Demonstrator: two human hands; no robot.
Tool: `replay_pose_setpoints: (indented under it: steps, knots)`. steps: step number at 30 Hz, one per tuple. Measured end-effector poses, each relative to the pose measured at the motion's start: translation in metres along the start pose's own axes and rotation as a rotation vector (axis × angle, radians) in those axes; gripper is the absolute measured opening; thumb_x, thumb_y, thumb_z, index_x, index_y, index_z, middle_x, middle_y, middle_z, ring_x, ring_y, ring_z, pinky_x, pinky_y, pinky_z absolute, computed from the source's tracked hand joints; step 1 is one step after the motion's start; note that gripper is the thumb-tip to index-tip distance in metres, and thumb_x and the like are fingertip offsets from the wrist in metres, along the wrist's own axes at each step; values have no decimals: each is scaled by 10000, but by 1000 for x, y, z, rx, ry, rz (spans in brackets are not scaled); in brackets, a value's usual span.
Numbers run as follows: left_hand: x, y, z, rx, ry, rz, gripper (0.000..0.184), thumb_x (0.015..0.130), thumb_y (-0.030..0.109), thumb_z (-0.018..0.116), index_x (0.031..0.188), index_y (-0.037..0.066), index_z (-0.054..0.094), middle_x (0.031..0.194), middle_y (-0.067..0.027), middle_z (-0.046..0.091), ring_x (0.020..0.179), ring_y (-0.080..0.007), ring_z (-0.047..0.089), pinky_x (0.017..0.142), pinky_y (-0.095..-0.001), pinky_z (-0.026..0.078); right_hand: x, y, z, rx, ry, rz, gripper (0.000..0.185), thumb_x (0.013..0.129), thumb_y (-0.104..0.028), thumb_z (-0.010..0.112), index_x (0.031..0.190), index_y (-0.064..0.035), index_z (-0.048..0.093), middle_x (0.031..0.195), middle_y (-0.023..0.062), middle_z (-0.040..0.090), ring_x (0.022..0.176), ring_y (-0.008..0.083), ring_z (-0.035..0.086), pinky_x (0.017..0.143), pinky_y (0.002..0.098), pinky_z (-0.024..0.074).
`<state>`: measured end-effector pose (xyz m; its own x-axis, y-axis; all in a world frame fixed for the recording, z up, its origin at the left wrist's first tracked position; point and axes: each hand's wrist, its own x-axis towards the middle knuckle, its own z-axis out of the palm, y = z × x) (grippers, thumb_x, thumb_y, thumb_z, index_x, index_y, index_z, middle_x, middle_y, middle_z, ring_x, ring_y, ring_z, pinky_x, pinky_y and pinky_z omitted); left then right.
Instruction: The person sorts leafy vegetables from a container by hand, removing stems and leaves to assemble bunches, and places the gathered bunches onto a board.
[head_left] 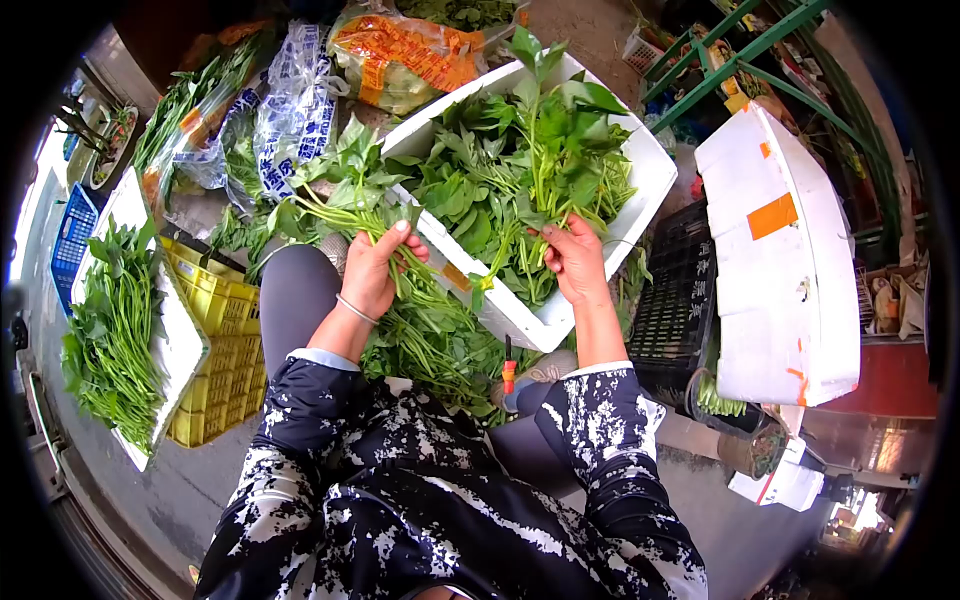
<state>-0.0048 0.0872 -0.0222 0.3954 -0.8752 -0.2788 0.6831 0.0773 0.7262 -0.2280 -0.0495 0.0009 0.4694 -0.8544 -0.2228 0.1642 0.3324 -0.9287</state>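
My left hand [375,272] is closed around a small bunch of leafy green stems [345,205], leaves pointing up and away. A silvery bangle circles that wrist. My right hand [574,262] pinches the stems of another leafy sprig [545,165] above a white foam box [648,165]. Loose leafy greens [455,190] fill much of the box, which sits tilted in front of me. More long-stemmed greens [425,340] lie in a heap between my legs, below my left hand.
At left, bundled greens [115,330] lie on a white foam lid beside yellow crates [215,375]. Plastic bags of vegetables [405,60] stand behind. To the right are a black crate [672,285] and an upended foam box [775,270]. An orange-handled tool [509,376] is near my foot.
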Motion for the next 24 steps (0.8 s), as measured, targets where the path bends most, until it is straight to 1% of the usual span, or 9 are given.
replay_pose_setpoints:
  steps: [4,7,9,12,17,19,20,23,24]
  knots:
    - [-2,-1,20,11,-39,-31,212,763,75,636,921,-2,518,783,-83,614,663,-172,605,573,-276,506,-10,-1,18,-121,-12,-1,242,737,-109,678,937,-58,553,795,56,642,491,35,469,423,142,321]
    - [3,-11,35,64,-63,25,266,715,60,681,923,11,523,804,-63,609,661,-150,596,559,-260,499,-18,1,29,-137,-51,-4,266,715,-46,684,949,-52,557,808,33,634,574,27,512,445,141,358]
    - [4,-16,44,94,-70,51,277,701,49,686,934,42,536,779,-23,593,656,-114,572,513,-243,470,-22,6,35,-176,-77,-19,268,713,-39,681,951,-63,558,812,25,641,559,13,514,435,128,352]
    - [6,-16,47,112,-144,125,267,716,78,675,942,56,536,800,-18,603,658,-116,571,486,-238,440,-28,7,40,-251,-166,-35,223,723,-56,679,919,-50,572,751,3,629,531,5,498,417,126,347]
    - [3,-2,32,39,21,130,187,761,63,613,938,55,553,817,-33,608,683,-115,574,501,-223,442,-26,9,30,-202,-92,-19,182,757,-88,657,915,-25,594,726,11,621,517,13,495,419,143,373]
    - [5,8,24,-64,99,136,186,733,43,623,908,47,558,775,-31,600,621,-120,556,491,-233,431,-29,8,28,-238,-99,-25,175,744,-62,665,900,-21,597,734,9,617,536,8,494,435,132,366]
    - [11,10,16,-94,65,200,172,736,32,608,901,40,560,761,-30,596,603,-121,548,491,-236,434,-32,9,31,-235,-126,-14,175,746,-50,658,904,-12,592,757,19,620,589,25,519,492,142,396]
    - [11,26,5,-168,145,181,200,712,40,662,887,35,565,759,-24,595,616,-123,557,524,-250,464,-39,19,36,-284,-211,57,172,754,-17,637,914,12,581,820,46,624,723,69,563,640,177,447]
    - [11,30,2,-164,151,189,200,712,40,662,887,35,565,759,-24,595,616,-123,557,524,-250,464,-40,29,39,-281,-264,68,178,758,-22,634,924,6,578,820,40,622,702,58,555,614,167,436]
